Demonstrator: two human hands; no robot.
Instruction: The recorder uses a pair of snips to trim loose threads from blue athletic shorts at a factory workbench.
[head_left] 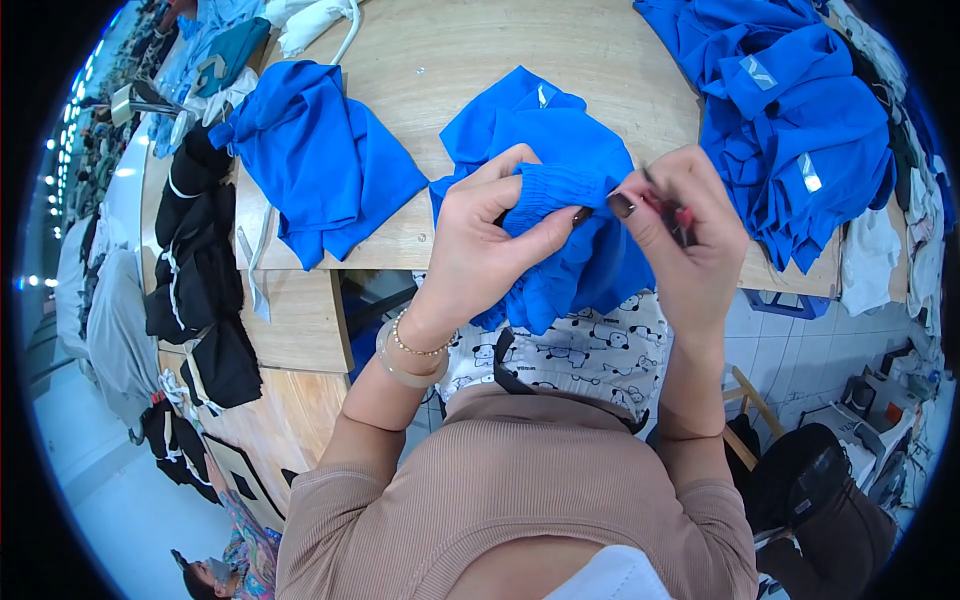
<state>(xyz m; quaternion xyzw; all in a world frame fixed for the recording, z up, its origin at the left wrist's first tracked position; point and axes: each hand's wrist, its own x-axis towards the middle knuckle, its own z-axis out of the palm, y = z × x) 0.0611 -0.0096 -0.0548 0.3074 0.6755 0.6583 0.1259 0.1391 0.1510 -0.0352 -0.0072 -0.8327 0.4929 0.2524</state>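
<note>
Left hand (482, 235): half-curled; crinkly gathered band (550, 192) is pinched;
Right hand (695, 215): nearly closed; some blurry red thing (684, 215) is gripped;
Blue garment (520, 122): smooth, kinda crumpled

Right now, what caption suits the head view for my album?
Left hand holds gathered blue cloth while right hand holds a small red thing.

Wooden table (540, 35) (pale-grained), white tiled floor (785, 350) below.

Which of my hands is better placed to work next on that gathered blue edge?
Probably your right hand: it's at the gathered edge, holding a small red object, while your left hand pinches that edge.
</note>
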